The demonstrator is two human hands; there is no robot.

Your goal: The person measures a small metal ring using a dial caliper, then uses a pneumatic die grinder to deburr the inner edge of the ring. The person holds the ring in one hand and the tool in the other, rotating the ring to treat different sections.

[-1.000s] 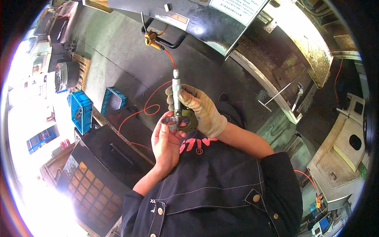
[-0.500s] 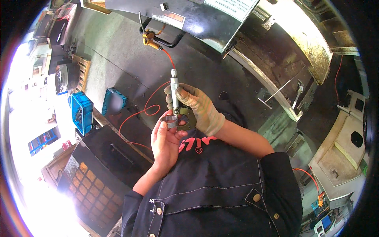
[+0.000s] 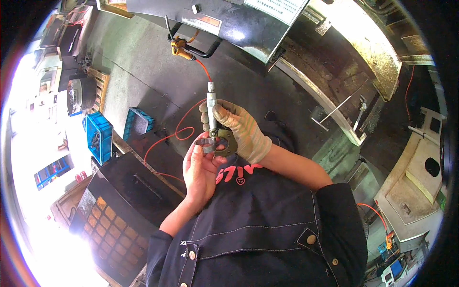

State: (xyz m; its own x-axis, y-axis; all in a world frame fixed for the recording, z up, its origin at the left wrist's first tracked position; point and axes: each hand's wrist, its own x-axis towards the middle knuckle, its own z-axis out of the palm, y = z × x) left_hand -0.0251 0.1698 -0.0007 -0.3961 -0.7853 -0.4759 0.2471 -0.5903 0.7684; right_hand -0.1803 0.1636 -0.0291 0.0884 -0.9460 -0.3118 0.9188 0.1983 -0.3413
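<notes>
My right hand (image 3: 241, 131), in a pale striped work glove, grips a micrometer (image 3: 212, 109) with a silver barrel pointing away from me and a dark olive frame (image 3: 229, 144) near the palm. Bare and palm up, my left hand (image 3: 198, 167) pinches a metal ring (image 3: 205, 145) between thumb and fingers. The ring sits at the mouth of the micrometer's frame, overlapping it in view; whether the measuring faces touch its wall is too small to tell. Both hands are close together in front of my dark jacket (image 3: 258, 220).
A yellow air gun (image 3: 180, 49) hangs from a black handle (image 3: 208, 50) ahead, its orange hose (image 3: 178, 131) looping down leftward. Blue crates (image 3: 99, 136) stand at left beside a dark cabinet (image 3: 138, 184). To the right is an open machine bay (image 3: 325, 76) with metal rods.
My hands hold nearly the same pose, with the micrometer and ring almost unmoved. The background has shifted very slightly.
</notes>
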